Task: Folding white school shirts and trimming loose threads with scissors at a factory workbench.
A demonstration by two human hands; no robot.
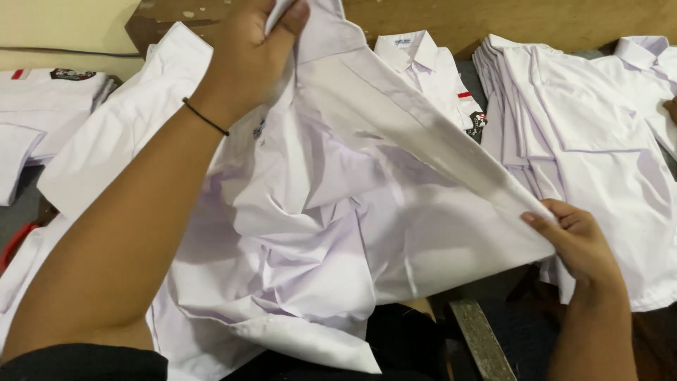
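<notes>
The left hand (250,60) was raised near the top of the view, its fingers closed on the upper edge of a white shirt (331,212); a thin black band (206,116) circled that wrist. The right hand (575,243) sat lower at the right, fingers pinched on the shirt's front edge, so that a long fold ran taut and slanting between the two hands; the rest of the shirt hung crumpled below, spread across the middle of the view and over the person's lap.

A small dark-blue mark (259,128) showed on the shirt just below the left wrist; too small to tell its shape.

Behind the fold lay a folded shirt (430,70), collar up, with a small pale label (403,42) inside the collar; a red-and-white strip (463,94) sat on its sleeve and a dark round patch (477,123) just below that. To the right was a stack of shirts (536,99), touching the right hand's side of the held shirt. At far left another folded shirt (49,106) bore a red strip (17,74) and a dark oblong patch (72,73) along its top edge. A brown wooden edge (493,17) ran along the back.
</notes>
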